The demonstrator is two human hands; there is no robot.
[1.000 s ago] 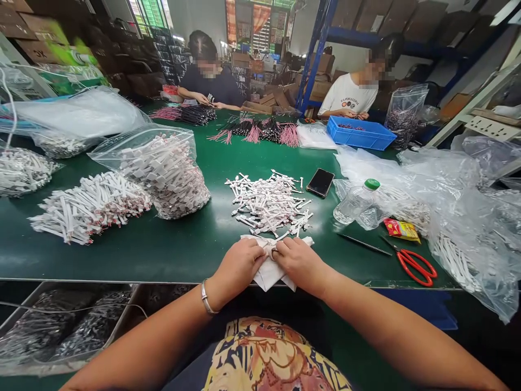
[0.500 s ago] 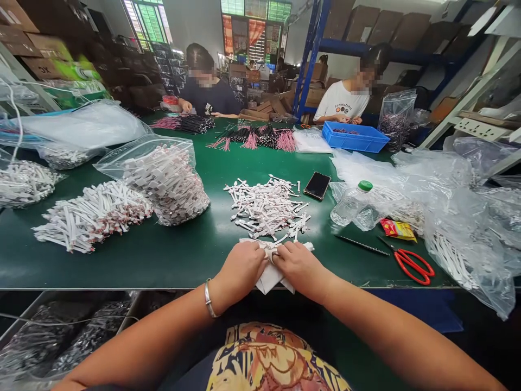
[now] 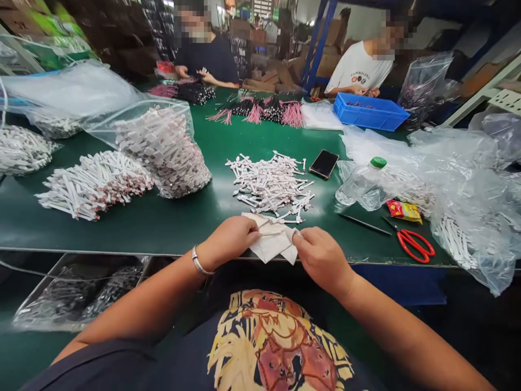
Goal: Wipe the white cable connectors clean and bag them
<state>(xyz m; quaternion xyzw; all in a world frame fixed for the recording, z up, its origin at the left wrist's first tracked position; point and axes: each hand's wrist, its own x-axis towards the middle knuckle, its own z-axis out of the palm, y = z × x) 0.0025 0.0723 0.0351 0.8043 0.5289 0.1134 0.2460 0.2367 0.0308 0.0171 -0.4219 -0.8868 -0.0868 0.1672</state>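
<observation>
Left hand (image 3: 234, 239): fingertips drawn together at the left part of a white cloth (image 3: 266, 251), seemingly pinched on a slender white piece (image 3: 272, 234) that lies across it; the grip itself is partly hidden. Right hand (image 3: 323, 258): thumb and fingers closed on the cloth's right edge, where the material bunches; whether anything else lies inside that pinch cannot be told. White cloth: folded, at the near edge of the green table (image 3: 179, 231), one corner pointing towards the wearer. Loose heap of white pieces (image 3: 271, 182): just beyond the cloth, its nearest pieces beside it. Step in hand, as judged: the slender piece and cloth being handled together, one hand to each. Call of such handling, as judged: a steady left pinch, light tension between the hands, and care not to bend the piece sharply. To the left: a second white heap (image 3: 93, 182), more closely laid, and beside it a filled clear bag (image 3: 163, 152). To the right: phone (image 3: 324, 164), lying flat; clear bottle with green cap (image 3: 360, 182); dark slender tool (image 3: 365, 223); red-handled scissors (image 3: 415, 246); red-and-yellow packet (image 3: 404, 210). Across the table: two people, one in dark clothing (image 3: 211, 57), one in white (image 3: 362, 68), and a blue bin (image 3: 369, 113).
</observation>
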